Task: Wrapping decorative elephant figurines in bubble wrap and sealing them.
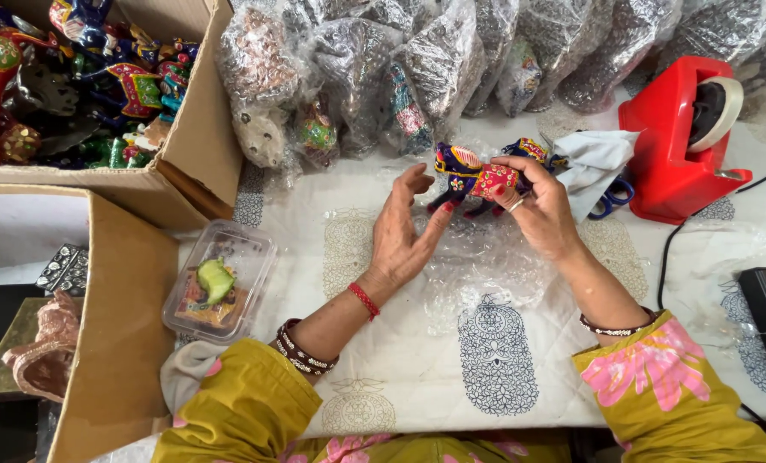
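My right hand (539, 208) grips the painted toy horse (477, 179) above the bubble wrap (486, 266) on the tabletop (417, 360). My left hand (404, 233) is spread wide, fingertips near its legs.

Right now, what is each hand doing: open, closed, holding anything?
Left hand: open, fingertips by the painted horse figurine, not gripping it.
Right hand: closed on the painted horse figurine.
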